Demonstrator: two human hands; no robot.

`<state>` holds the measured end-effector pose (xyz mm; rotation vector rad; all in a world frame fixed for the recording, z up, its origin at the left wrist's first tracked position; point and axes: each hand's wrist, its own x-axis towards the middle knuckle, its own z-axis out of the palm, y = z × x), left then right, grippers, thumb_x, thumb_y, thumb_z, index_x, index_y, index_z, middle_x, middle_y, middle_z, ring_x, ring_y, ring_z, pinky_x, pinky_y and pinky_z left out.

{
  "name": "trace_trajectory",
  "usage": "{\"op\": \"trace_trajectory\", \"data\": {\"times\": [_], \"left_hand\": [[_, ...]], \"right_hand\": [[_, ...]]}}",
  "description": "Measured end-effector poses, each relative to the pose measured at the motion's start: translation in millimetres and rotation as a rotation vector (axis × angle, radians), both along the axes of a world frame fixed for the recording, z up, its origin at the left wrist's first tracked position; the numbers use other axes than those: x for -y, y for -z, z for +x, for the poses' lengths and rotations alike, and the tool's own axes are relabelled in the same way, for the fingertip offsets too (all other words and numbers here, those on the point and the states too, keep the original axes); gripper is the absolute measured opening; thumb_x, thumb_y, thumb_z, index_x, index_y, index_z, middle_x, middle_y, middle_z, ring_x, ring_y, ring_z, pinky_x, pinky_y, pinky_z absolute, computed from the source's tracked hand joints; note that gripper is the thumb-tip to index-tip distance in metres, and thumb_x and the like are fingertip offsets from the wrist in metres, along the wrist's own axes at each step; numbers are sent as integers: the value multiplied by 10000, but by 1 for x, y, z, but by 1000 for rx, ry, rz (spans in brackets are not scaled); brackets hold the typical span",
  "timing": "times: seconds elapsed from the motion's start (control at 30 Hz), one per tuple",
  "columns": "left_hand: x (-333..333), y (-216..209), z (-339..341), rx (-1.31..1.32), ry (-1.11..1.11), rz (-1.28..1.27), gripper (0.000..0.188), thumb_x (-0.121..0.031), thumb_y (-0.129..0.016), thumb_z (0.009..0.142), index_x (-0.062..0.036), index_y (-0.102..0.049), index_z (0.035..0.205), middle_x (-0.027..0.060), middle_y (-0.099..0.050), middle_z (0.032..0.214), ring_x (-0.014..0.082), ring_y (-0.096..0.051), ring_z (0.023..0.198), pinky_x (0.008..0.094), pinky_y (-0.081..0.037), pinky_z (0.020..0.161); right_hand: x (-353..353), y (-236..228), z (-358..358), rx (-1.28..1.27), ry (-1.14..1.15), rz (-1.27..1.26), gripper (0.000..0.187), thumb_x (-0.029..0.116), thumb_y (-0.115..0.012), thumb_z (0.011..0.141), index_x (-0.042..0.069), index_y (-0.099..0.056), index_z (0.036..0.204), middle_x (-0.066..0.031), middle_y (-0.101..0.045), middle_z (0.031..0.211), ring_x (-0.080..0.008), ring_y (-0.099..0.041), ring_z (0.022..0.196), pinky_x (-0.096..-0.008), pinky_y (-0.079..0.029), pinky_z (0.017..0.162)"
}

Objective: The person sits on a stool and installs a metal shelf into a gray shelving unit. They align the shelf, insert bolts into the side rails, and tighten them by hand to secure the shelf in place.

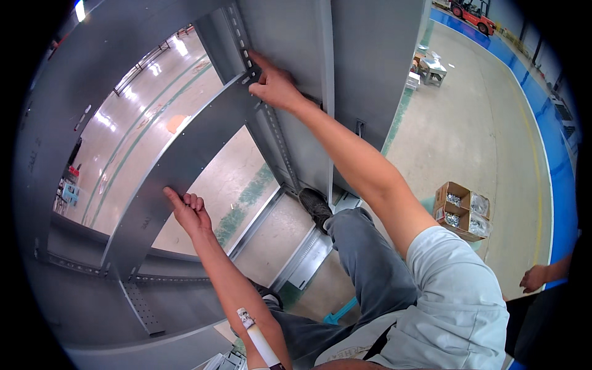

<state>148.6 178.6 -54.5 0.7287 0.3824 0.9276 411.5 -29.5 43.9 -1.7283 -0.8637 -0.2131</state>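
My left hand (192, 213) is at the lower edge of a long grey metal crosspiece (213, 120). One digit lies against its face and the other fingers curl in at the edge. Farther off, my right hand (277, 86) is at the crosspiece's far end, where it meets a slotted upright (277, 139). Its index finger stretches onto the slots, and the thumb is held apart, close to the joint. Whether a small fastener is under the right fingers is hidden.
Tall grey panels (370, 74) stand on the right, with a perforated bracket (142, 308) low on the left. On the floor to the right is a cardboard box (453, 209) of small metal parts. Another person's hand (533, 279) shows at the right edge. A red forklift (473, 15) stands far back.
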Motion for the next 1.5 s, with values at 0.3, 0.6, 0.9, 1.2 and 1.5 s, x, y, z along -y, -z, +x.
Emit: {"op": "trace_trajectory", "data": {"times": [0.3, 0.6, 0.9, 1.2, 1.5], "left_hand": [[0, 0, 0, 10, 10, 16, 418, -504, -659, 941, -115, -551, 1048, -46, -343, 631, 59, -329, 521, 212, -270, 442], [-1, 1, -1, 4, -22, -25, 390, -473, -664, 956, -113, -549, 1050, -53, -311, 631, 57, -304, 523, 224, -247, 442], [-6, 0, -1, 1, -25, -67, 355, -442, -724, 925, -134, -569, 1009, -65, -290, 623, 47, -295, 513, 223, -237, 436], [-1, -3, 0, 19, -61, -41, 344, -423, -750, 911, -134, -573, 964, -75, -271, 619, 45, -279, 503, 231, -217, 425], [2, -8, 0, 15, -60, -70, 321, -408, -747, 918, -131, -587, 940, -80, -271, 611, 35, -257, 496, 241, -198, 424]], "right_hand": [[5, 12, 1, 17, 45, -32, 876, 157, -657, 771, 190, -313, 1575, -80, -601, 739, -183, -600, 713, -338, -513, 718], [0, -44, -6, 467, 5, -111, 293, 189, -666, 825, 71, -715, 1089, -126, -710, 875, -255, -685, 819, -368, -537, 771], [-123, -134, 44, 950, 60, -1206, 157, 139, -728, 742, 65, -792, 865, -175, -748, 979, -307, -738, 892, -458, -576, 740], [-143, -124, 59, 514, 146, -1786, 176, 65, -736, 682, 54, -782, 851, -157, -750, 910, -307, -733, 822, -435, -571, 686], [-152, -104, 66, 703, 195, -1837, 270, 128, -756, 732, 48, -756, 990, -130, -733, 945, -309, -702, 838, -444, -561, 697]]}}
